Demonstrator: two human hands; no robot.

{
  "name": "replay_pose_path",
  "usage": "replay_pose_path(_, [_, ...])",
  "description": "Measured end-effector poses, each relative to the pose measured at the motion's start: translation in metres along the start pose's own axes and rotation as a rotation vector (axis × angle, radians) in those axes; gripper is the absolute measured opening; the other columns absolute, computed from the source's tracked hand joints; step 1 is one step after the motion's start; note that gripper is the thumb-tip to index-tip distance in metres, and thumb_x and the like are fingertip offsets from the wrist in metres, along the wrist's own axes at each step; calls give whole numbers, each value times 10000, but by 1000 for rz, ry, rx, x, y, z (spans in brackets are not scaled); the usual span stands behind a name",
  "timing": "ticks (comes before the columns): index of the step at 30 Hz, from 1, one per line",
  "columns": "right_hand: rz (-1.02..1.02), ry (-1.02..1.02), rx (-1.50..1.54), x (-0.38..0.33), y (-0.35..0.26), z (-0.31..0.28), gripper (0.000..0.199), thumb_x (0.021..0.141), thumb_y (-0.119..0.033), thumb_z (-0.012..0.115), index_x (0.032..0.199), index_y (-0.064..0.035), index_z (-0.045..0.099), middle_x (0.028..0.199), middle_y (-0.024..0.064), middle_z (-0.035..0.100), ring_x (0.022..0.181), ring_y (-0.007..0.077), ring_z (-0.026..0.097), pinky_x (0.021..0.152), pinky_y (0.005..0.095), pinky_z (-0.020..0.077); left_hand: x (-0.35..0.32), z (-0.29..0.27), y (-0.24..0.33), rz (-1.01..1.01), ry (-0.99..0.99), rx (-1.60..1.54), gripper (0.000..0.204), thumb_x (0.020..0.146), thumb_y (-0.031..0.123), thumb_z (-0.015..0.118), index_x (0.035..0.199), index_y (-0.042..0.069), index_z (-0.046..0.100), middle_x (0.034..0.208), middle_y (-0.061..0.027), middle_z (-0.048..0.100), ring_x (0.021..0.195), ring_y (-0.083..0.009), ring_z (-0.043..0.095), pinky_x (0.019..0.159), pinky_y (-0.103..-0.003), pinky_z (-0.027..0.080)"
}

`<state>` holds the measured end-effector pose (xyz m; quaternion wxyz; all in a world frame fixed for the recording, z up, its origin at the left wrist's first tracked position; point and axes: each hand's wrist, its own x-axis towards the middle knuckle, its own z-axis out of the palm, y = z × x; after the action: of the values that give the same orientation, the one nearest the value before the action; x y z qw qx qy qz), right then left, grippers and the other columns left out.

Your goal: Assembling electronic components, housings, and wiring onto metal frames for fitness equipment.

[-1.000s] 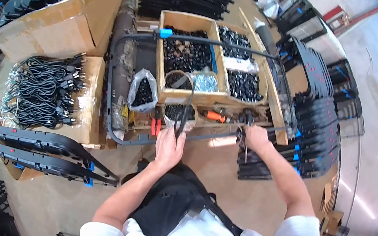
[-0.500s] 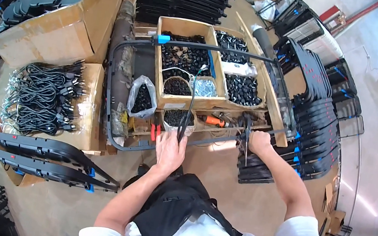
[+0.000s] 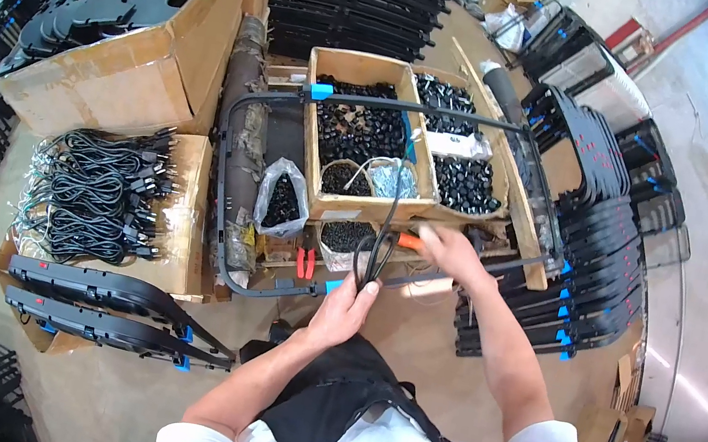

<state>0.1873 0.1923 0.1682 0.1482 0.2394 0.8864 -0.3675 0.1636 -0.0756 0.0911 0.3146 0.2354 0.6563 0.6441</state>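
Note:
My left hand (image 3: 345, 311) is closed around a folded black cable (image 3: 373, 262), whose loops stick up past the fingers in front of the parts tray. One strand of it runs up over the tray's front wall. To its right, my right hand (image 3: 454, 256) reaches over an orange-bodied tool (image 3: 410, 241) lying below the tray. Motion smears its fingers, so I cannot make out whether they grip the tool. A black tubular frame (image 3: 225, 189) with blue clips lies around the wooden parts tray (image 3: 375, 209). Red-handled pliers (image 3: 306, 263) rest left of my left hand.
Bundled black cables (image 3: 98, 195) cover a cardboard box at the left. Behind it, a carton (image 3: 94, 85) holds black plastic panels. A plastic bag (image 3: 284, 199) of small black parts sits beside the tray. Stacked black frames (image 3: 597, 264) stand at the right.
My right hand has moved left, from the frame's right front corner to the orange tool. The cable in my left hand now shows wider loops. The whole view has shifted slightly.

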Motion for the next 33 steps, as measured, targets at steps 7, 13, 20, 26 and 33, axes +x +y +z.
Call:
replay_pose_path(7, [118, 145, 1250, 71, -84, 30, 293, 1085, -315, 545, 974, -49, 600, 631, -20, 513, 566, 161, 558, 554, 324, 456, 23, 0, -8, -312, -294, -566, 321, 1124, 359, 491, 1034, 64, 581, 808, 6, 518, 690, -131, 547, 689, -332, 541])
replay_pose_path(13, [276, 451, 1604, 105, -11, -32, 341, 1106, -294, 423, 840, -99, 511, 555, -44, 322, 427, 100, 272, 414, 288, 252, -13, 2, 5, -486, -380, -849, 297, 1134, 338, 461, 997, 80, 511, 831, -20, 502, 737, -150, 547, 750, -361, 560])
replay_pose_path(20, [113, 527, 1398, 78, -2, -68, 288, 1118, -318, 452, 952, -98, 535, 612, -63, 338, 456, 91, 290, 430, 273, 273, -58, -5, -4, -210, -404, -178, 366, 1128, 334, 417, 927, 40, 503, 791, -35, 529, 730, -134, 581, 729, -334, 524])
replay_pose_path(26, [-175, 96, 1224, -54, -83, -33, 279, 1118, -312, 495, 1180, -63, 606, 678, -96, 337, 515, 29, 307, 444, 213, 264, -83, -27, 9, 91, -221, 890, 368, 1009, 337, 637, 1138, -4, 592, 1066, -229, 661, 1004, -383, 663, 874, -473, 530])
replay_pose_path(33, [-240, -425, 1346, -147, -57, -11, 301, 1123, -313, 496, 1160, -44, 623, 641, -92, 326, 511, 33, 279, 457, 220, 253, -43, -48, 181, 677, 599, 949, 394, 959, 127, 631, 1335, 12, 613, 1384, -186, 600, 1292, -397, 538, 1112, -486, 413])
